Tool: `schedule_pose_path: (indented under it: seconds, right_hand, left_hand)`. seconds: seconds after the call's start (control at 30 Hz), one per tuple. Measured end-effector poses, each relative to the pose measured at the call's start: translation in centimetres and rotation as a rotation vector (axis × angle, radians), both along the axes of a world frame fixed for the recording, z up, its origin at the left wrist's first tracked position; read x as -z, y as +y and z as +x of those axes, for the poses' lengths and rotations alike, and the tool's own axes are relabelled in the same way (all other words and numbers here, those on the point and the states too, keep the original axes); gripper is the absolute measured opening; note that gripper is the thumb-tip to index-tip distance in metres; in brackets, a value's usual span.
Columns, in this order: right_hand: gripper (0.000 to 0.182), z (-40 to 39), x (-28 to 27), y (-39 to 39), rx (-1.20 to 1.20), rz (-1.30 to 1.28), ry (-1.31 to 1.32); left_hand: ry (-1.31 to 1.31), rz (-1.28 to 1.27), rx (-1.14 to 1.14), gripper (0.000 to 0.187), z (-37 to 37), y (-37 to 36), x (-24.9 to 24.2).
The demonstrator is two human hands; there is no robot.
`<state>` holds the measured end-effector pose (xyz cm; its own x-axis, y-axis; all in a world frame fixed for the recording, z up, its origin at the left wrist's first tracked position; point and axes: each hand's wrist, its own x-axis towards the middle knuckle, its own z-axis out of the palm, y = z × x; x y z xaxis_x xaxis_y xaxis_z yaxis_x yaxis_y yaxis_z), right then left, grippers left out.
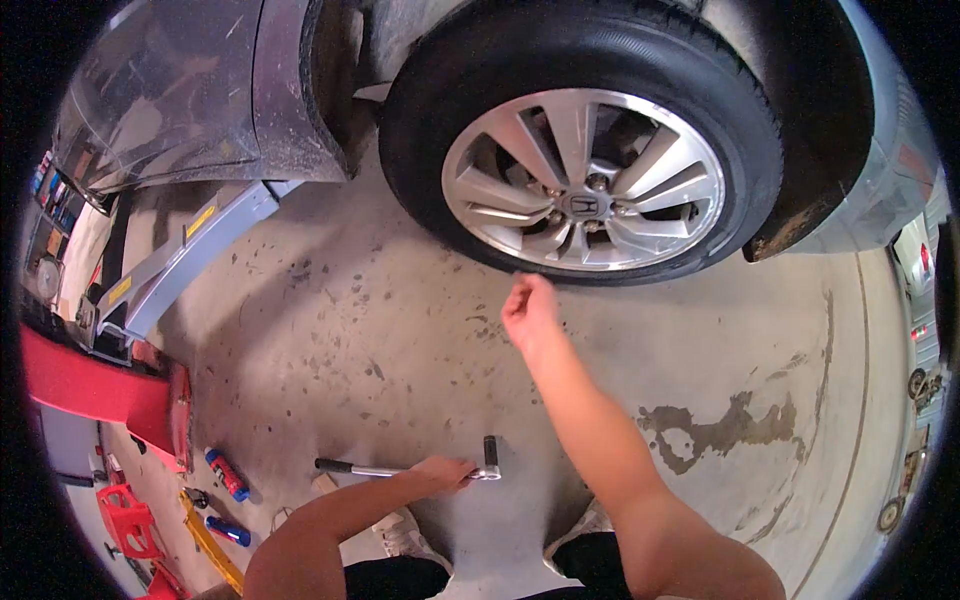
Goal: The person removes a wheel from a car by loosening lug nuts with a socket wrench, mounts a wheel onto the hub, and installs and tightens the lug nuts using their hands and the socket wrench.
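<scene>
My left hand (447, 474) is wrapped round a long torque wrench (375, 470) near its head, where a black socket (490, 451) points away from me. The wrench's black grip lies out to the left. My right hand (528, 300) is raised just below the tire (420, 150), its fingers curled in; whether something small is in them is hidden. Above it, the silver wheel (583, 205) sits on the car hub, with lug nuts visible round the centre cap.
A grey lift arm (200, 250) reaches under the car body (190, 90) from a red lift post (100, 385). Two blue cans (226, 475), a yellow bar (212, 540) and a red stool (130, 522) are at the lower left. Dark stains (735, 425) mark the floor at right.
</scene>
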<state>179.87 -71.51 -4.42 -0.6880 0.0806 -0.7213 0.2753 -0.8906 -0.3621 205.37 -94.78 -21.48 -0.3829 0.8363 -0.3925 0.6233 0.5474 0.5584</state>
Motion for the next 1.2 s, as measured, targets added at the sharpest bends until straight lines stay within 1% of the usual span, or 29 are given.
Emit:
schedule_pose_path:
  seconds: [0.03,0.07,0.1,0.17,0.23,0.27,0.3,0.33,0.4,0.43,0.47,0.5,0.53,0.57,0.6,0.63,0.67,0.7,0.73,0.77,0.8,0.83,0.9,0.93,1.0,1.03,1.1,1.17,1.2]
  right_hand:
    - [0.017,0.7,0.9,-0.4,-0.072,0.058,-0.033]
    - [0.017,1.8,1.9,-0.1,-0.304,0.269,0.029]
    - [0.022,3.1,3.0,0.2,-0.531,0.482,0.088]
    - [0.041,5.2,5.3,0.7,-0.947,1.272,0.229]
    - [0.054,8.1,2.9,1.8,-1.213,1.741,0.354]
    - [0.055,9.4,3.2,2.5,-1.237,1.774,0.369]
    - [0.057,9.7,2.8,3.1,-1.270,1.804,0.389]
    - [0.057,9.2,-0.9,3.1,-1.301,1.802,0.428]
    - [0.055,8.9,-8.8,3.0,-1.322,0.853,-0.186]
    - [0.055,9.0,-11.3,2.9,-1.342,0.845,-0.202]
    - [0.048,9.1,-13.6,3.1,-1.131,0.604,-0.247]
    - [0.041,9.6,-15.6,3.5,-0.903,0.370,-0.289]
    - [0.041,10.4,-17.1,3.8,-0.896,0.364,-0.312]
    - [0.036,10.9,-18.2,3.8,-0.829,0.345,-0.194]
    - [0.031,11.4,-19.2,3.7,-0.756,0.329,-0.074]
    - [0.028,11.9,-21.8,2.8,-0.740,0.553,0.010]
    - [0.028,12.1,-22.8,2.5,-0.717,0.548,-0.002]
    - [0.029,12.5,-23.5,2.4,-0.664,0.722,0.128]
    - [0.029,12.9,-23.8,2.6,-0.611,0.896,0.254]
    - [0.029,12.9,-23.7,2.9,-0.589,0.889,0.237]
    - [0.030,12.2,-23.4,3.3,-0.504,0.964,0.234]
    - [0.030,12.2,-22.9,3.7,-0.417,1.037,0.227]
    - [0.030,10.4,-21.1,4.0,-0.338,1.061,0.190]
    - [0.030,9.9,-19.8,4.0,-0.298,1.075,0.141]
    - [0.031,8.0,-16.5,4.4,-0.230,1.048,0.178]
    - [0.031,7.2,-15.3,4.2,-0.189,1.033,0.209]
    - [0.031,5.5,-13.4,3.6,-0.137,1.021,0.250]
    - [0.035,4.0,-12.7,2.7,-0.002,1.066,0.302]
    - [0.038,3.4,-13.0,3.1,-0.030,1.081,0.286]
  left_hand:
    - [-0.064,-0.057,-0.119,0.030,-0.9,0.5,-2.3]
    - [-0.127,-0.115,-0.237,0.030,-1.9,0.8,-4.4]
    - [-0.114,-0.112,-0.227,0.030,-2.9,0.8,-5.9]
    - [-0.028,0.135,-0.308,0.031,-5.2,0.9,-9.0]
    - [0.015,0.216,-0.332,0.031,-7.4,1.8,-12.9]
    - [0.040,0.282,-0.345,0.030,-8.4,2.1,-14.8]
    - [0.048,0.284,-0.379,0.030,-9.4,2.7,-16.5]
    - [0.078,0.267,-0.368,0.031,-10.4,3.1,-18.3]
    - [0.088,0.239,-0.389,0.031,-11.5,3.4,-21.7]
    - [0.158,0.298,-0.405,0.032,-11.7,3.7,-23.3]
    - [0.230,0.361,-0.407,0.033,-12.1,4.2,-24.8]
    - [0.207,0.366,-0.401,0.033,-12.3,4.8,-26.7]
    - [0.258,0.375,-0.411,0.034,-12.5,5.2,-28.4]
    - [0.314,0.380,-0.416,0.035,-12.9,5.4,-29.8]
    - [0.297,0.378,-0.401,0.035,-13.1,5.6,-31.4]
    - [0.288,0.347,-0.425,0.038,-13.3,6.1,-33.0]
    - [0.283,0.316,-0.440,0.041,-14.0,6.4,-34.6]
    - [0.271,0.316,-0.412,0.041,-14.8,6.5,-35.9]
    - [0.157,0.327,-0.426,0.046,-15.7,6.2,-37.1]
    - [0.044,0.330,-0.437,0.052,-16.4,5.8,-37.6]
    - [0.035,0.325,-0.415,0.052,-17.0,5.4,-37.3]
    - [0.064,0.228,-0.418,0.057,-17.4,4.9,-36.7]
    - [0.192,0.064,-0.434,0.068,-19.1,5.8,-34.8]
    - [0.209,0.068,-0.422,0.068,-19.6,6.4,-33.9]
    - [0.377,-0.013,-0.512,0.063,-21.1,7.1,-32.4]
    - [0.425,-0.027,-0.488,0.047,-22.4,7.7,-31.5]
    - [0.474,0.019,-0.476,0.031,-24.9,9.1,-30.1]
    - [0.480,0.010,-0.499,0.025,-26.4,10.7,-30.8]
    - [0.478,0.047,-0.536,0.027,-27.0,11.2,-31.0]
